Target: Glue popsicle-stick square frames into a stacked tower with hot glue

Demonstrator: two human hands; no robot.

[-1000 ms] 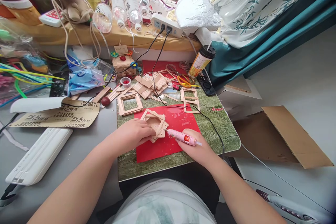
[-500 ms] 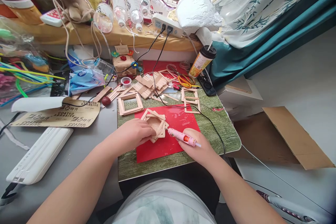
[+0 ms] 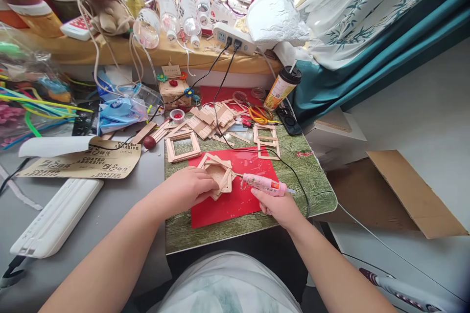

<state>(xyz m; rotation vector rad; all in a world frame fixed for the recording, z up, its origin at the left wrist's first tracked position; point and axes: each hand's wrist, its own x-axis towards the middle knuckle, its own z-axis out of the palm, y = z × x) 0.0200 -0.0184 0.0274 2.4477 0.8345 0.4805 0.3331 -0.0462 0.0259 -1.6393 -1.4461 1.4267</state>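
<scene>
My left hand [image 3: 194, 185] is closed on the near-left rim of a small box of stacked craft sticks [image 3: 224, 182], its square layers twisted against one another. The box rests on a red sheet [image 3: 235, 210]. In my right hand [image 3: 277, 205] is a pink hot glue gun [image 3: 264, 184], its nozzle pointing left at the box's right corner; whether the tip touches the wood I cannot tell. A clear glue stick pokes out of the gun's back end. My left fingertips partly cover the box's near side.
Behind lie a stick frame [image 3: 182, 146], joined stick frames [image 3: 267, 141] and a pile of craft sticks [image 3: 213, 120]. A black cord [image 3: 293, 171] crosses the green board [image 3: 312, 176]. A drink cup [image 3: 282, 88] stands at the back right, near scissors [image 3: 260, 113]. Sandpaper [image 3: 81, 161] lies left.
My right hand has shifted slightly right and turned, drawing the glue gun's nozzle a little away along the box's right side. My left hand and the box stay nearly in place.
</scene>
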